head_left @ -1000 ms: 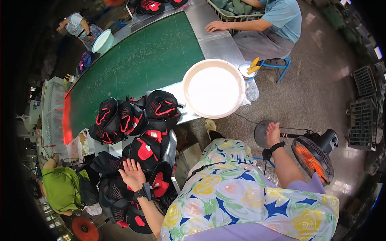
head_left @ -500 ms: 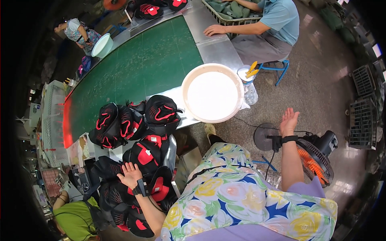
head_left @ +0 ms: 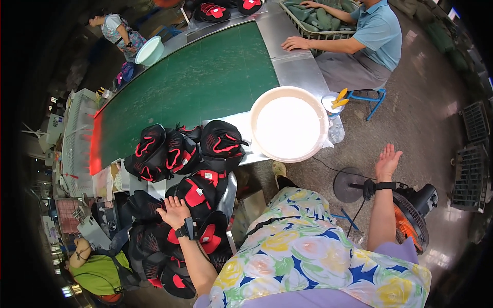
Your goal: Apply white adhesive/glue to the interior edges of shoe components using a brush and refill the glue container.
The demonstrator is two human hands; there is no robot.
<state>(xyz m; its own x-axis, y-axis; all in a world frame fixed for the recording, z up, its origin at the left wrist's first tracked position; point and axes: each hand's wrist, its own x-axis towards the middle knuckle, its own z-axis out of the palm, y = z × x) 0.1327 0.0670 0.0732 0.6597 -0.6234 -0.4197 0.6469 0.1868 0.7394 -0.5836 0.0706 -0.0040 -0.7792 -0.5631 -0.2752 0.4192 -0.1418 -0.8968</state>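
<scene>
The left hand [head_left: 173, 211] lies flat, fingers spread, on top of the stack of black-and-red shoe uppers [head_left: 197, 205] piled on a stand at the person's left; it presses or steadies the stack and pinches nothing. The right hand [head_left: 386, 160] is raised well apart to the right, palm open and fingers loosely spread, empty, above the round base of a standing fan [head_left: 411, 208] on the floor. On the near edge of the green table [head_left: 205, 82] three more black-and-red uppers [head_left: 179, 149] sit side by side, touching one another, with a large white basin [head_left: 290, 126] just beside them at the table's near right corner. More dark pieces hang lower on the stand, though the view there is too dim to tell their kind with certainty. Judgement: the work stands at an early or intermediate point, since most uppers remain stacked by the left hand, only three are set out on the table, and neither hand has one gripped. A seated co-worker [head_left: 370, 41] at the far right edge handles separate green items.
</scene>
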